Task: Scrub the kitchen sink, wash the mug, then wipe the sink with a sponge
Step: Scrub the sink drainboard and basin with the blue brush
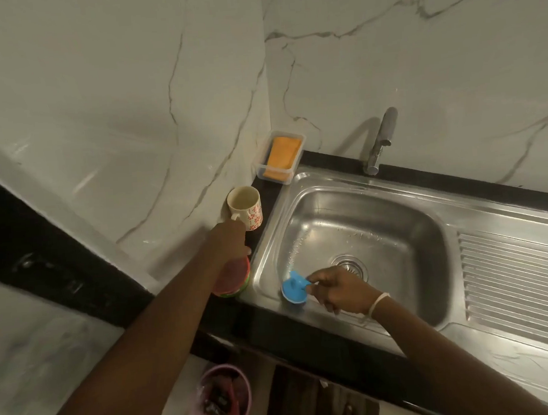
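A steel sink (356, 201) sits in a black counter, its drain (351, 265) in the basin's near part. My right hand (336, 288) grips the handle of a round blue scrubber (293, 290) against the basin's near-left wall. A cream mug (245, 207) with red flower prints stands upright on the counter left of the sink. My left hand (229, 239) reaches to it, fingers at its handle. An orange sponge (283, 154) lies in a clear tray (263, 172) in the back corner.
A chrome tap (380, 143) stands behind the basin. A ribbed drainboard (518, 284) extends right. A pink and green round container (234, 279) sits under my left forearm. A pink bin (221, 399) stands on the floor below. Marble walls close the corner.
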Available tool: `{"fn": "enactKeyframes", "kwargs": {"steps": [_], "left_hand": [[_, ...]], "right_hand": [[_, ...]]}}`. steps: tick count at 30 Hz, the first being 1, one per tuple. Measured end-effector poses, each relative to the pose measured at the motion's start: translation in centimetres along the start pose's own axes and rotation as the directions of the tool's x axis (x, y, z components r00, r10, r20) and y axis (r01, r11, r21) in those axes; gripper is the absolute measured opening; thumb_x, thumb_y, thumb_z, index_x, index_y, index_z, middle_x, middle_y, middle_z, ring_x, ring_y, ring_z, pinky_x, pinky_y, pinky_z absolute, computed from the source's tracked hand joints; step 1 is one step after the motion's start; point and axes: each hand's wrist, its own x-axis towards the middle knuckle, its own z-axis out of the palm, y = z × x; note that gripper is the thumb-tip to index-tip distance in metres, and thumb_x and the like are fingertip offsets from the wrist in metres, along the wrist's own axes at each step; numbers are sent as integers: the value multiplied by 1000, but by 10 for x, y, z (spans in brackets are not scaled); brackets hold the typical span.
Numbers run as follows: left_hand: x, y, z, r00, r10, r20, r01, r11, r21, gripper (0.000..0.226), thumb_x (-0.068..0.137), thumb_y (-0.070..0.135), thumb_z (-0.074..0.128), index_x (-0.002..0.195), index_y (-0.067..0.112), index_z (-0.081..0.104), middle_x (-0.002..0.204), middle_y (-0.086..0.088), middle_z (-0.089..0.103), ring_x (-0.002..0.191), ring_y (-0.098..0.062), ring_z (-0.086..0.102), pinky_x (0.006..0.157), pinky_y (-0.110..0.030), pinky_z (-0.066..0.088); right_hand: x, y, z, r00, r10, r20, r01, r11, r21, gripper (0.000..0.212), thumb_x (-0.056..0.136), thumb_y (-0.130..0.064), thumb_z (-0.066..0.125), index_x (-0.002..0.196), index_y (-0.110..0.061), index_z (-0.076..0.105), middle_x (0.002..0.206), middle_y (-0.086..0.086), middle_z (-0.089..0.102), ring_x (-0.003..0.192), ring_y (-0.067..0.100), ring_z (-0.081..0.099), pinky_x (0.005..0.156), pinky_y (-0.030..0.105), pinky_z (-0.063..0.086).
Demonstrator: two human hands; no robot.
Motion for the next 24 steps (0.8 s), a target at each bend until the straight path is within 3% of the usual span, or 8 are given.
{"fn": "enactKeyframes", "kwargs": {"steps": [3,5,7,9,12,16,20,24], "left_hand": [[-15,20,3,1000,15,13,-15,999,47,44,75,56,72,97,20,60,92,5,64,80,-12,59,65,-26,43],[-26,25,9,999,-40,-6,40,999,20,39,65,51,79,81,26,53,79,9,57,68,-7,55,56,-23,39],[-38,26,17,995,-89,-54,89,996,1,36,63,35,78,72,30,44,72,10,51,60,-8,50,49,-20,30],[-45,28,22,992,-114,-61,115,993,2,33,64,27,74,70,31,41,71,9,50,58,-9,50,48,-19,28],[-49,31,21,987,-161,-22,161,987,-1,35,60,30,78,77,31,48,74,10,52,60,-9,51,50,-20,33],[-54,27,18,979,-198,55,197,980,24,43,55,38,84,83,31,51,80,10,54,63,-10,48,62,-24,37],[-58,21,13,976,-194,94,188,980,73,58,54,46,87,94,26,49,92,7,55,74,-10,48,73,-28,40],[-49,17,10,966,-189,179,179,981,74,63,49,49,89,81,29,38,83,9,47,68,-9,42,71,-30,39]], "right_hand": [[-4,15,-17,997,12,71,-2,990,-140,23,98,-20,58,113,-6,68,87,12,70,58,15,64,54,23,53],[-1,20,-25,994,-26,102,49,972,-228,23,99,-20,56,112,-4,68,104,11,68,67,22,67,58,22,53],[7,23,-28,987,-72,145,116,937,-330,25,99,-22,55,112,-5,69,125,4,61,88,24,68,75,22,52],[16,21,-25,980,-93,176,156,908,-388,31,100,-21,53,125,-7,65,137,2,57,106,16,63,90,18,42],[30,16,-16,980,-100,173,163,903,-399,39,101,-19,49,139,-15,55,131,7,63,109,11,58,91,17,36],[63,1,13,985,-130,116,170,864,-473,40,101,-29,46,140,-28,53,133,4,63,118,21,59,103,32,44],[88,-13,29,985,-171,13,146,793,-592,41,100,-37,43,141,-37,49,133,1,61,117,24,60,101,37,47],[80,4,26,977,-202,70,195,702,-685,46,98,-44,43,143,-40,43,127,1,65,110,24,64,96,38,50]]}}
